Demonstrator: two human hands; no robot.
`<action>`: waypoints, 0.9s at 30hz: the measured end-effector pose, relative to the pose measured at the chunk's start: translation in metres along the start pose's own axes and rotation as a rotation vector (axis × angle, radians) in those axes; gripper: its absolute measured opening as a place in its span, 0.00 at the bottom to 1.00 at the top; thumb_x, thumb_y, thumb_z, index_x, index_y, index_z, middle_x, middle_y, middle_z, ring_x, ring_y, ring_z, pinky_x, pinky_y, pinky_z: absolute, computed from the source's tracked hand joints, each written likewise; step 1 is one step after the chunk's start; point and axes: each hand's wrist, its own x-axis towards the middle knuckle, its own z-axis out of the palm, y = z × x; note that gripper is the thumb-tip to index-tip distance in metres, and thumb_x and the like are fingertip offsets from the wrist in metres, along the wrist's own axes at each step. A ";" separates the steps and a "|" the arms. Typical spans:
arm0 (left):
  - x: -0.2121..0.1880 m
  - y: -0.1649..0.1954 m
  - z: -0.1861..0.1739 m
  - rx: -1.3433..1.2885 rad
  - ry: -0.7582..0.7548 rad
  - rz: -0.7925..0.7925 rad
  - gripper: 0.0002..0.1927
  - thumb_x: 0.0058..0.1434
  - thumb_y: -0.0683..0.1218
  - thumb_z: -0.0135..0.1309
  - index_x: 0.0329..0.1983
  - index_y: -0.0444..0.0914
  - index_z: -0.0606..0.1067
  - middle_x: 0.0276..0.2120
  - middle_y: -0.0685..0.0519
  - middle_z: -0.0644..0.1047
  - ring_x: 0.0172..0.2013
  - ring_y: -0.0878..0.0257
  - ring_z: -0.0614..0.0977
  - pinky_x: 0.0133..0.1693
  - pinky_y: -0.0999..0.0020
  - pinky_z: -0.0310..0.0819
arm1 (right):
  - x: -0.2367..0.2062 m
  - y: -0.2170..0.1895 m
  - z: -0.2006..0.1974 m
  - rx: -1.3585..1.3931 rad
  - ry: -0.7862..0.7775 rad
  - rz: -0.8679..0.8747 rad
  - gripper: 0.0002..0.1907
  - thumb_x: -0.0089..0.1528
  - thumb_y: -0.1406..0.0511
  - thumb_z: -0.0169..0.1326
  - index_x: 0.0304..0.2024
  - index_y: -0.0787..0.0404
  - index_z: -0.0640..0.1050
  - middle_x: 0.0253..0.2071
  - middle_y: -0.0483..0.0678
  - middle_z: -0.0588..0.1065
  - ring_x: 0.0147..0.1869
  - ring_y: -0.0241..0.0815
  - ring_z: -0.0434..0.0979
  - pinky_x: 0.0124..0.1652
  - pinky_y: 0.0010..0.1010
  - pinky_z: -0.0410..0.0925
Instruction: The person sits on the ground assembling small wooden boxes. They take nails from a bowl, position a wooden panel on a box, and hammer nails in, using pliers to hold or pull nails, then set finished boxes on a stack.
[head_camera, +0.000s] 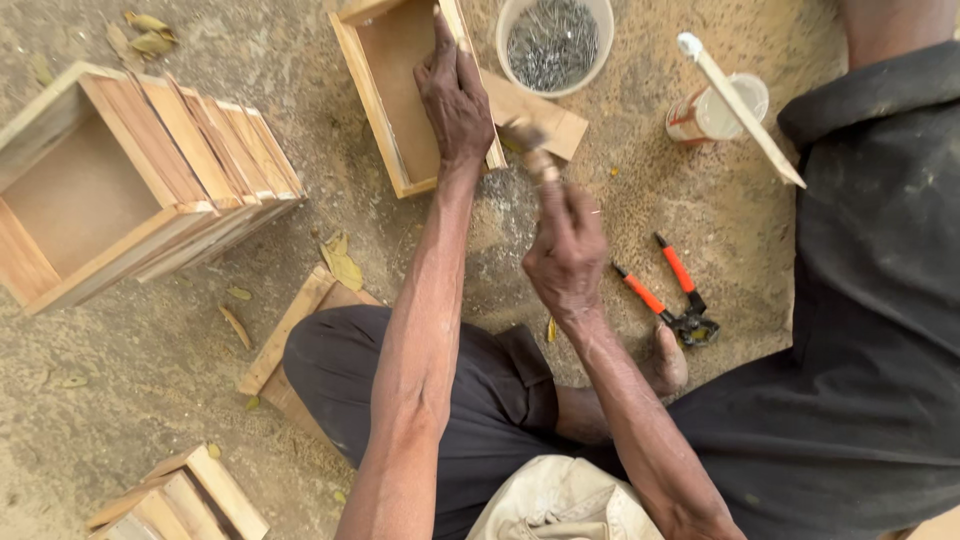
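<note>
My left hand presses on the right wall of a small open wooden box lying on the sandy ground ahead of me. My right hand is closed on the wooden handle of a hammer, whose blurred head hovers just beside the box's near right corner. A flat wood offcut lies under the box edge next to the hammer head.
A white bucket of nails stands behind the box. Orange-handled pincers lie right of my hand. A glue cup with a stick is further right. Stacked wooden boxes sit at left; more wood at bottom left.
</note>
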 end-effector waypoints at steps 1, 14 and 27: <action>0.000 0.000 0.000 0.005 0.009 0.028 0.25 0.81 0.52 0.34 0.77 0.38 0.57 0.36 0.56 0.81 0.40 0.66 0.77 0.58 0.60 0.72 | 0.000 -0.001 0.000 -0.042 -0.109 0.094 0.20 0.70 0.74 0.53 0.65 0.64 0.72 0.47 0.53 0.76 0.40 0.45 0.77 0.33 0.33 0.74; 0.001 0.010 -0.009 0.006 0.025 0.011 0.26 0.80 0.54 0.34 0.77 0.40 0.59 0.44 0.50 0.81 0.46 0.59 0.74 0.54 0.58 0.76 | -0.001 -0.001 -0.003 0.092 0.096 -0.113 0.35 0.61 0.79 0.49 0.71 0.57 0.68 0.51 0.56 0.75 0.46 0.47 0.79 0.43 0.34 0.77; 0.002 0.009 -0.010 0.016 0.075 0.077 0.25 0.80 0.53 0.33 0.75 0.37 0.58 0.65 0.46 0.74 0.52 0.59 0.79 0.63 0.59 0.71 | -0.008 0.004 0.009 0.097 0.127 -0.150 0.33 0.61 0.79 0.50 0.70 0.59 0.69 0.56 0.57 0.75 0.50 0.51 0.79 0.44 0.38 0.76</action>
